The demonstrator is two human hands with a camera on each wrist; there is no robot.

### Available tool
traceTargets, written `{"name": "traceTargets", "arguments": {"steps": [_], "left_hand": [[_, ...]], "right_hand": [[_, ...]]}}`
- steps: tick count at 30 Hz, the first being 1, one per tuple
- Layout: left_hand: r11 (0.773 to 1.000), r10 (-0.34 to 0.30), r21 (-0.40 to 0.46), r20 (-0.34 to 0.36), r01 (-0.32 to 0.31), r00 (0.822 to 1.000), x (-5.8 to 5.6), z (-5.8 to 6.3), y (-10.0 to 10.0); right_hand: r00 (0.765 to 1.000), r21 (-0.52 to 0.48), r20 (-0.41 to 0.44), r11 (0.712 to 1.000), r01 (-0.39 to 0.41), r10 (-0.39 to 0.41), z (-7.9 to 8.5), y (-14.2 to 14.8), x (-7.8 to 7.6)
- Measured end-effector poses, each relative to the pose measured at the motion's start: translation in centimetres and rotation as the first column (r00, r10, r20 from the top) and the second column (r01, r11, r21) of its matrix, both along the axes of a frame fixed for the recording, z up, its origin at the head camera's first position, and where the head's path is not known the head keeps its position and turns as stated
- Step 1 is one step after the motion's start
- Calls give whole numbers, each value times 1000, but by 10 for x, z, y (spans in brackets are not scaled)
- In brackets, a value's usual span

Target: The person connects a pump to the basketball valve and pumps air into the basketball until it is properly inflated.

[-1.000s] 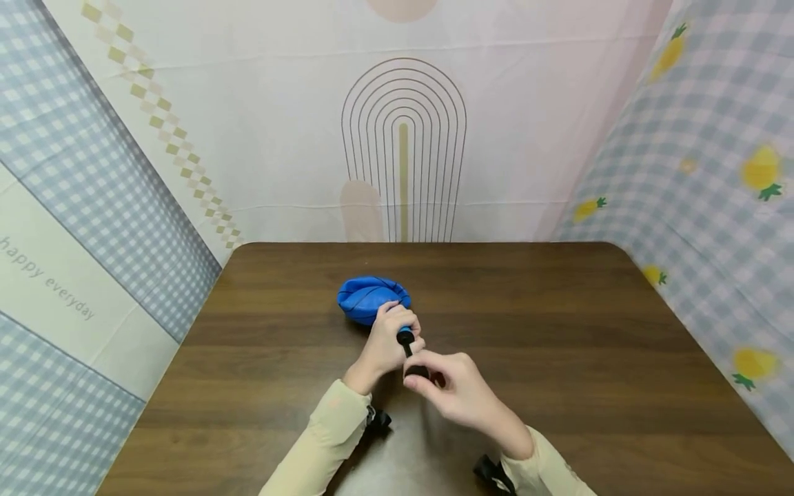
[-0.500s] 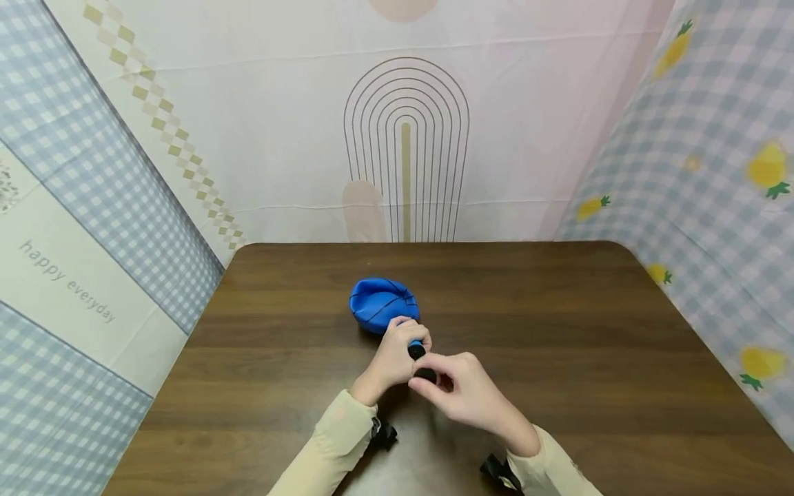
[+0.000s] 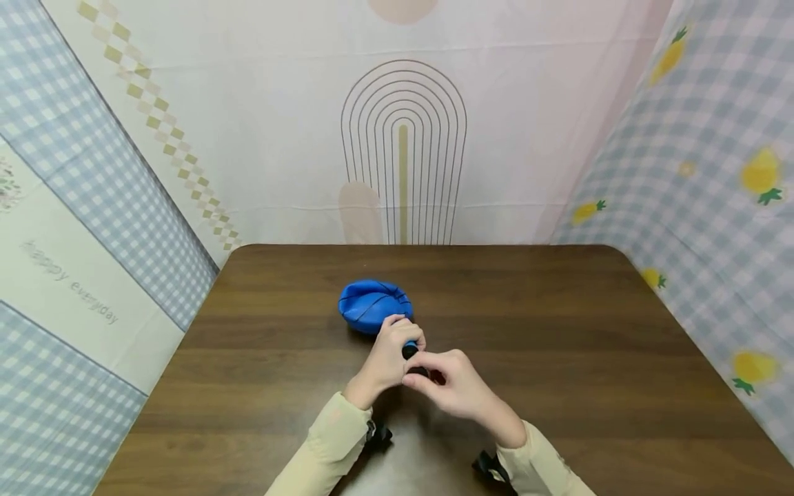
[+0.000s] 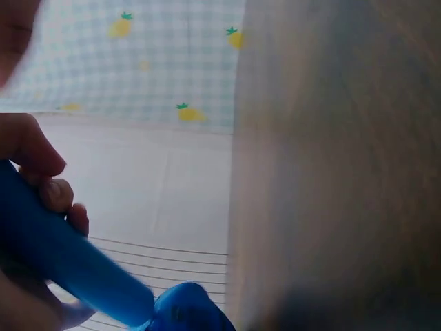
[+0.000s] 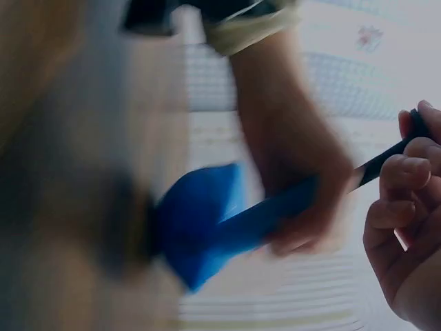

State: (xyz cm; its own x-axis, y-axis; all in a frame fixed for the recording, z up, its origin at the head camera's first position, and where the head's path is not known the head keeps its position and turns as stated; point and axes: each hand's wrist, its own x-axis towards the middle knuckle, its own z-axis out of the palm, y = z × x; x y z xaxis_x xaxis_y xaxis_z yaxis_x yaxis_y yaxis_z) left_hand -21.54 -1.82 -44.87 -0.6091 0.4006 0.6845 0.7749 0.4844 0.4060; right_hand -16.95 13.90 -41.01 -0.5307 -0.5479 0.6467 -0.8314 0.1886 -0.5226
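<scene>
A slack, dented blue ball (image 3: 372,306) with black lines lies on the table, just beyond my left hand. My left hand (image 3: 383,355) grips the blue barrel of a hand pump (image 4: 76,252); the barrel's far end meets the ball (image 5: 189,231) in both wrist views. From the barrel's near end a black rod (image 5: 382,164) runs to the right hand. My right hand (image 3: 455,386) pinches the pump's black handle (image 3: 418,371) between thumb and fingers, close against the left hand. Fingers hide part of the handle, and the join between pump and ball is unclear.
The brown wooden table (image 3: 558,331) reaches back to a pale printed cloth (image 3: 279,138). Checked cloths (image 3: 695,207) hang at both sides. Black straps with devices (image 3: 380,437) sit at both wrists, low over the table.
A second ago more of the black rod showed between the hands. The handle now sits nearer the barrel, and the hands are closer together. The ball still looks dented.
</scene>
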Motion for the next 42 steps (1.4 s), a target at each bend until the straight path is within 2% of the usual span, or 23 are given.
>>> {"name": "traceTargets", "arguments": {"steps": [3, 6, 9, 12, 15, 18, 21, 24, 27, 29, 31, 34, 39, 42], "left_hand": [[997, 57, -40, -71, -60, 996, 2, 1, 1], [994, 82, -59, -105, -88, 991, 1, -1, 2], [997, 68, -36, -96, -72, 993, -1, -4, 3], [997, 68, 27, -76, -67, 995, -5, -6, 2], [995, 72, 70, -64, -67, 995, -8, -5, 0], [995, 60, 77, -48, -56, 997, -10, -5, -1], [996, 63, 61, -54, -60, 997, -10, -5, -4], [993, 121, 3, -104, -121, 987, -9, -5, -8], [981, 159, -85, -176, -176, 971, -8, -6, -6], [977, 160, -111, -185, -182, 970, -7, -7, -4], [981, 148, -102, -173, -167, 974, -8, -8, -1], [988, 142, -38, -146, -149, 979, -10, -6, 0], [982, 182, 74, -144, -173, 973, -16, -4, -1], [979, 190, 105, -141, -176, 972, -17, -4, -1]], "right_hand": [[998, 14, 15, 998, 60, -60, -15, 1, -11], [995, 40, 34, 995, 92, -94, -17, 3, -13], [997, 54, 30, 996, 64, -66, -4, 4, -3], [999, 64, -39, 998, -9, 11, 16, 7, 12], [989, 85, -117, 993, -78, 88, 33, 10, 25], [985, 96, -124, 990, -105, 117, 36, 9, 28], [993, 78, -66, 992, -97, 103, 24, 5, 16], [997, 64, 22, 995, -72, 71, 0, 5, -4], [998, 61, 56, 997, -36, 33, -22, 7, -19], [998, 72, 64, 997, -2, -3, -27, 8, -23], [997, 107, 58, 994, 36, -42, -23, 8, -22], [998, 147, 35, 988, 55, -61, -3, 12, -13], [998, 172, -33, 984, -52, 58, 33, 25, 10], [993, 167, -52, 982, -91, 101, 39, 26, 15]]}}
